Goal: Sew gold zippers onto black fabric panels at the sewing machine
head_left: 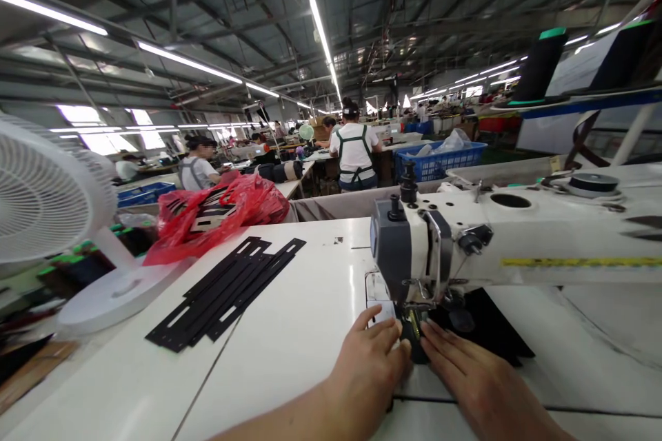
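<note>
A black fabric piece [489, 325] lies on the white table under the needle area of a sewing machine [408, 248]. My left hand [368, 368] is at the left of the presser foot, its bent fingers closed on the near edge of the fabric, one finger lifted. On the other side, my right hand [478, 375] lies flat over the fabric, fingers stretched out and together, tips close to the foot. Between the fingertips a small gold-coloured strip [415, 324] shows. The needle point and the seam are hidden.
Several black slotted strips [227, 289] lie stacked on the table to the left. Behind them sits a red plastic bag [217, 210] of cut pieces, beside a white fan [111, 248]. Thread cones [540, 69] stand at upper right. Co-workers [356, 148] work beyond, near a blue basket [439, 160].
</note>
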